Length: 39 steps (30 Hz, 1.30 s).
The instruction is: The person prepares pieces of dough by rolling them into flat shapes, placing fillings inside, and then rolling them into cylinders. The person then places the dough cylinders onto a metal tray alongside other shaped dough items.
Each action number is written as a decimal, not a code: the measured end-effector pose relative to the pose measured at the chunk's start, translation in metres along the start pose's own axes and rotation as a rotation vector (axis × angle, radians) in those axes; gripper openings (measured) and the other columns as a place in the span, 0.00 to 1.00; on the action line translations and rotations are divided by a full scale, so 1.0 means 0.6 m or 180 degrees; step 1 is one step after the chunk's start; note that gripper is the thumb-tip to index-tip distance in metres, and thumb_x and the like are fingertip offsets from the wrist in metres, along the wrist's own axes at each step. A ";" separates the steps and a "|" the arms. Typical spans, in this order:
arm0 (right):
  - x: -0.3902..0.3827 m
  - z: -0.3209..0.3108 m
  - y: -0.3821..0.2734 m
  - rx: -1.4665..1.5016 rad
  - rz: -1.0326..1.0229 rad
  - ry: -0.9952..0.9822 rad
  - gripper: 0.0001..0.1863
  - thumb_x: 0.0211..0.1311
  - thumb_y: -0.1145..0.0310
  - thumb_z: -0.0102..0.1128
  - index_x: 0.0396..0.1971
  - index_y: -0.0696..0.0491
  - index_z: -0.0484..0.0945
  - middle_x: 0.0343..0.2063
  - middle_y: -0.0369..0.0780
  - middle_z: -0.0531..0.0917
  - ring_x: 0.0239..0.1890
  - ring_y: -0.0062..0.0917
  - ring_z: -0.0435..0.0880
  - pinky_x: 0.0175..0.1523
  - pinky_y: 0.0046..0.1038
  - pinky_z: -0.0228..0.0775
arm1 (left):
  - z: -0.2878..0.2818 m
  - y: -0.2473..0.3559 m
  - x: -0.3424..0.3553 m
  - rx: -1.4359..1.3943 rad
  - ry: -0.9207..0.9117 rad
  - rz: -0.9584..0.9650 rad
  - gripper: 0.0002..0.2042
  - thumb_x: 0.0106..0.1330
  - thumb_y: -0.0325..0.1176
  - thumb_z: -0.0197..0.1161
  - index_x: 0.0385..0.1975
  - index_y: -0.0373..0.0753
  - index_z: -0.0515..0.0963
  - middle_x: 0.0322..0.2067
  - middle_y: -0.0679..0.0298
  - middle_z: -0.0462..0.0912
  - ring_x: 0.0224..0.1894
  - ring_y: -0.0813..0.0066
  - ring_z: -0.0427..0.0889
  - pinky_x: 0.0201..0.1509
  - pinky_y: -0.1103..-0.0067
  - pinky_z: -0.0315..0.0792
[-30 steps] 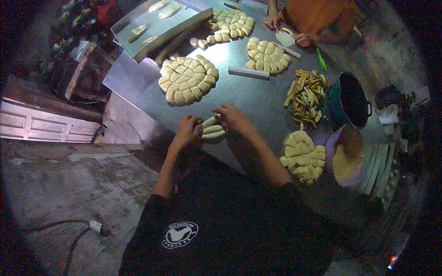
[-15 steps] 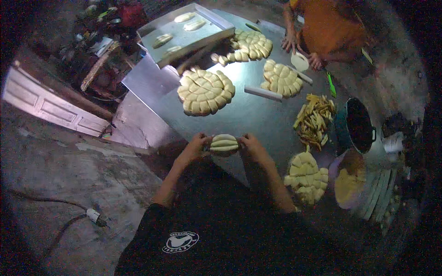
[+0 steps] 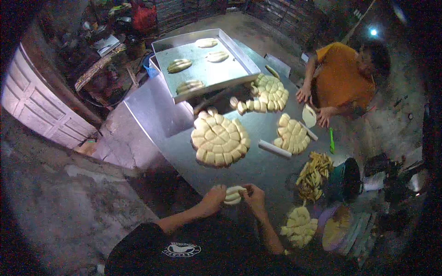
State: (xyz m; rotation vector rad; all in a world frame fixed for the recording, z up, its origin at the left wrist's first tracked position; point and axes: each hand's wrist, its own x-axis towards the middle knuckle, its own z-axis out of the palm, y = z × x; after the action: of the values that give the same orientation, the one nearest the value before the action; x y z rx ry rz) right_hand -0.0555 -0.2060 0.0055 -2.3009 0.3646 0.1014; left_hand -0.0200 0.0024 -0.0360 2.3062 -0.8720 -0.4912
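Observation:
Low over the near edge of the metal table (image 3: 179, 152), I hold a pale, ridged piece of shaped dough (image 3: 234, 195) between both hands. My left hand (image 3: 214, 198) is closed round its left end. At the other end, the fingers of my right hand (image 3: 253, 198) pinch the dough near its upper corner. Beyond my hands lies a round slab of dough (image 3: 220, 140) cut into many small blocks. Similar ridged dough pieces (image 3: 179, 65) sit spaced apart in a large square metal tray (image 3: 195, 51) farther back.
Across the table, a person in an orange top (image 3: 343, 76) works on a flat dough piece (image 3: 309, 116). More cut dough (image 3: 292, 133) lies by white bars (image 3: 275, 148). On the right are a green utensil (image 3: 331, 140), yellowish strips (image 3: 315, 175), a dark tub (image 3: 348, 179) and a purple bowl (image 3: 328, 227).
My view has tilted upward, so everything sits lower in the picture. The dough in my hands has gone from level to slightly slanted, and my right fingers have shifted onto its upper right end.

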 end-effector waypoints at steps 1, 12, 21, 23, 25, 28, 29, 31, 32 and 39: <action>0.017 -0.014 -0.034 -0.0048 -0.0072 0.0030 0.13 0.60 0.67 0.67 0.40 0.60 0.82 0.35 0.45 0.86 0.34 0.23 0.86 0.38 0.26 0.77 | -0.020 -0.016 0.019 -0.0427 -0.0172 -0.0041 0.22 0.51 0.19 0.64 0.48 0.33 0.69 0.39 0.48 0.75 0.47 0.49 0.76 0.45 0.62 0.74; 0.443 -0.086 -0.613 -0.0507 -0.2200 0.1245 0.09 0.57 0.74 0.67 0.37 0.57 0.81 0.34 0.45 0.84 0.30 0.34 0.84 0.36 0.32 0.76 | -0.512 -0.186 0.193 -0.1662 0.3116 -0.0203 0.29 0.56 0.25 0.68 0.59 0.36 0.66 0.42 0.51 0.73 0.43 0.57 0.78 0.47 0.68 0.75; 0.887 0.200 -0.768 0.0142 -0.2529 0.1074 0.10 0.55 0.72 0.69 0.36 0.57 0.83 0.32 0.44 0.86 0.27 0.31 0.86 0.35 0.29 0.77 | -0.537 -0.339 0.061 -0.1871 0.2886 -0.1554 0.18 0.63 0.26 0.64 0.53 0.35 0.73 0.31 0.60 0.80 0.34 0.73 0.80 0.42 0.76 0.76; 0.946 0.244 -0.781 0.0282 -0.1981 0.0577 0.09 0.53 0.71 0.69 0.34 0.56 0.81 0.31 0.44 0.86 0.34 0.39 0.85 0.44 0.38 0.75 | -0.503 -0.376 0.025 -0.1970 0.2794 -0.1773 0.17 0.63 0.26 0.64 0.52 0.35 0.74 0.31 0.61 0.80 0.33 0.74 0.80 0.41 0.76 0.76; 0.977 0.257 -0.764 -0.0157 -0.2168 0.1123 0.08 0.54 0.71 0.68 0.34 0.55 0.82 0.32 0.44 0.86 0.36 0.38 0.85 0.46 0.38 0.75 | -0.491 -0.384 0.011 -0.2087 0.2722 -0.1876 0.16 0.63 0.26 0.64 0.51 0.35 0.75 0.30 0.61 0.80 0.33 0.75 0.80 0.40 0.77 0.76; 0.969 0.224 -0.743 -0.0273 -0.2579 0.1590 0.11 0.57 0.68 0.68 0.39 0.55 0.83 0.36 0.41 0.87 0.33 0.29 0.87 0.38 0.29 0.77 | -0.495 -0.375 0.000 -0.2017 0.2719 -0.1848 0.14 0.63 0.26 0.64 0.49 0.35 0.76 0.30 0.61 0.80 0.33 0.75 0.80 0.39 0.78 0.75; 0.931 0.209 -0.734 0.0049 -0.2225 0.1166 0.10 0.60 0.68 0.66 0.40 0.55 0.83 0.35 0.40 0.87 0.35 0.29 0.87 0.37 0.26 0.76 | -0.500 -0.374 0.002 -0.1879 0.2703 -0.1826 0.14 0.63 0.26 0.63 0.48 0.35 0.77 0.30 0.61 0.80 0.33 0.75 0.80 0.39 0.77 0.75; 0.806 0.162 -0.721 0.0458 -0.2013 0.0631 0.10 0.63 0.65 0.63 0.40 0.55 0.83 0.33 0.39 0.87 0.35 0.25 0.86 0.36 0.25 0.76 | -0.510 -0.353 0.013 -0.1622 0.2710 -0.1740 0.12 0.63 0.25 0.63 0.47 0.35 0.78 0.30 0.62 0.80 0.32 0.75 0.79 0.38 0.77 0.74; 0.748 0.140 -0.684 0.0666 -0.1966 0.0492 0.11 0.65 0.65 0.62 0.41 0.55 0.83 0.32 0.39 0.87 0.35 0.22 0.86 0.37 0.24 0.75 | -0.515 -0.332 0.031 -0.1510 0.2687 -0.1631 0.12 0.64 0.25 0.62 0.47 0.35 0.78 0.30 0.62 0.80 0.32 0.75 0.79 0.38 0.77 0.73; 0.254 0.080 -0.308 0.2087 -0.0484 0.0737 0.17 0.69 0.59 0.58 0.42 0.59 0.82 0.33 0.40 0.87 0.34 0.24 0.85 0.42 0.27 0.77 | -0.436 -0.200 0.146 -0.1447 0.1710 -0.0325 0.09 0.68 0.27 0.58 0.45 0.35 0.79 0.32 0.61 0.82 0.33 0.75 0.78 0.41 0.76 0.72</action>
State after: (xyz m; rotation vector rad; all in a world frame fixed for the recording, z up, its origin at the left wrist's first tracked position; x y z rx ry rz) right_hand 0.1462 -0.0860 0.0740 -1.6807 0.2836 -0.3202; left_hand 0.2360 0.1219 0.0679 1.9193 -0.3374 -0.0791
